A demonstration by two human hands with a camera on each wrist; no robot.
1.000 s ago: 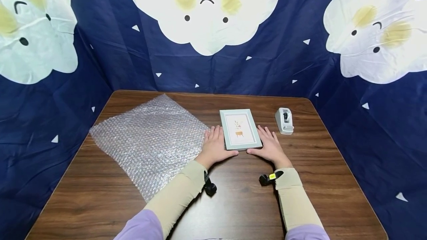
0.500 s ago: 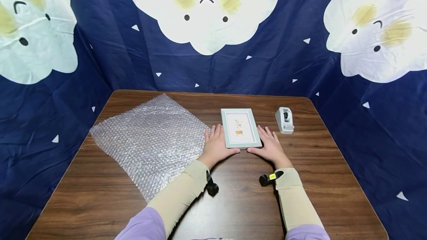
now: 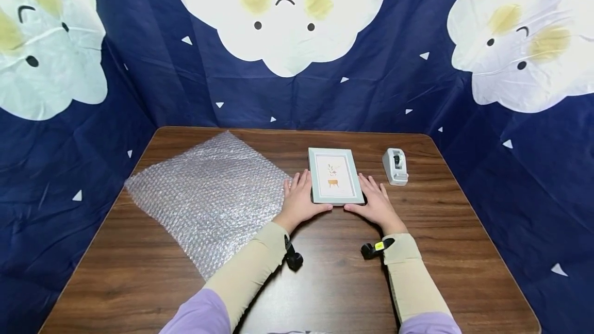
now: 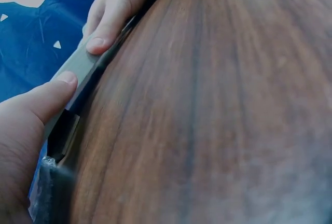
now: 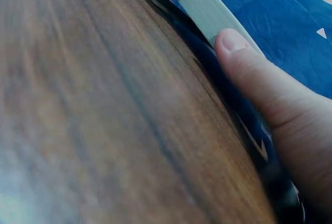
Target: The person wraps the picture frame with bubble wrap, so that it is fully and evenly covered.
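A picture frame with a pale green border lies face up, showing a small plant-and-pot print. My left hand is against its left side with fingers extended and the thumb at the near edge. On the opposite side, my right hand mirrors this, fingers along the right edge. Both wrist views show the thumbs touching the frame's near side. Dark shadow lies below that side; whether the frame is raised cannot be told. The left fingertips reach the corner of a bubble wrap sheet.
The bubble wrap spreads over the left part of the wooden table. A white tape dispenser stands to the right of the frame. Dark blue cloth with clouds encloses the back and sides.
The picture frame has shifted slightly away from me and a touch to the right, both hands keeping contact. The bubble wrap and tape dispenser stay put.
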